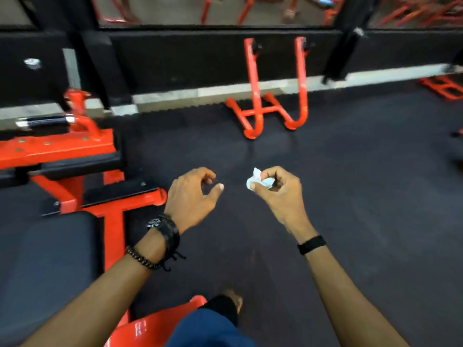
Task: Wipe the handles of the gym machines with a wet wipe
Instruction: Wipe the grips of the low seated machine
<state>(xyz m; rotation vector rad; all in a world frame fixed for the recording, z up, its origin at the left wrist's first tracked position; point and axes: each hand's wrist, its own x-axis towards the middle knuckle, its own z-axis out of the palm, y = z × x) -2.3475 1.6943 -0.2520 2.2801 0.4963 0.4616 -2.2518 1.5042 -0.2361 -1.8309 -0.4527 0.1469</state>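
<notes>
The right hand [280, 194] pinches a crumpled white wipe [259, 182] between thumb and curled fingers; the wad sticks out on the side toward the left hand. The left hand [191, 196] holds nothing: its fingers hang loosely curled, thumb out, a gap apart from the wipe. Both hands hover over the dark floor [350, 171], touching no machine.

Left of the left hand and a little farther off, one black handle [46, 120] with shiny ends juts from the red machine [57, 149]; its left end is blurred. That machine is cut off by the left edge, and a black pad [47, 259] lies below it beside the left forearm. Ahead of the hands, against the wall, stands one red frame [275, 96] with two uprights. More red frames along the top and right edges are too blurred to make out.

The left wrist carries two bands [164, 231], one of beads; the right wrist one black band [311, 244].
</notes>
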